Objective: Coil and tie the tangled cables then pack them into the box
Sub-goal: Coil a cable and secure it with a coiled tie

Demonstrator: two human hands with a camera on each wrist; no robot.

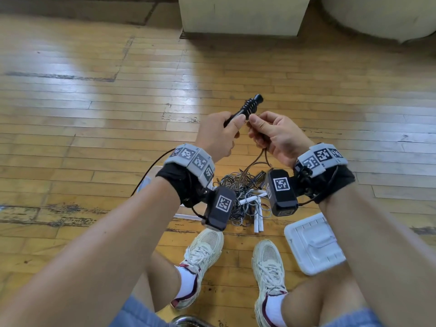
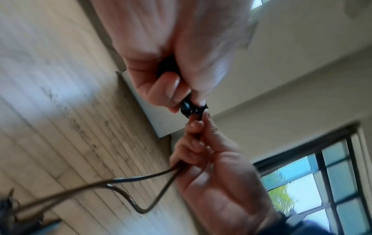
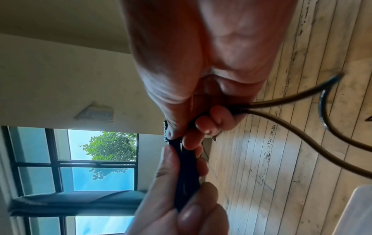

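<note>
Trouble is likeliest low down and near, in the tangled cables (image 1: pixel 245 199): a heap of thin grey, black and brown wires with white plug ends lies on the worn plank floor (image 1: pixel 94 102) just beyond the person's shoes (image 1: pixel 205 263), and the brown cable (image 1: pixel 256 161) rising from it could, I judge, drag neighbouring loops up or knot tighter if pulled hard. Right of the heap lies a white ribbed plastic lid (image 1: pixel 313 244), moulded and rigid; a pale box edge shows left of the heap, mostly hidden behind the left forearm, so how full it is I cannot tell. Higher and farther, the left hand (image 1: pixel 217 135) is curled around the black handle (image 1: pixel 247 107), a slim rod with a ridged, finned collar near its far tip, thumb pressed along it. The right hand (image 1: pixel 273 135) pinches the brown cable just beside that collar, its lower fingers closed over a doubled strand that hangs down to the heap. The cable looks smooth, rubbery and springy; a slack pinch might let wound turns spring off the ridges. Beyond stand a cream block (image 1: pixel 243 15) and a rounded pale form.
</note>
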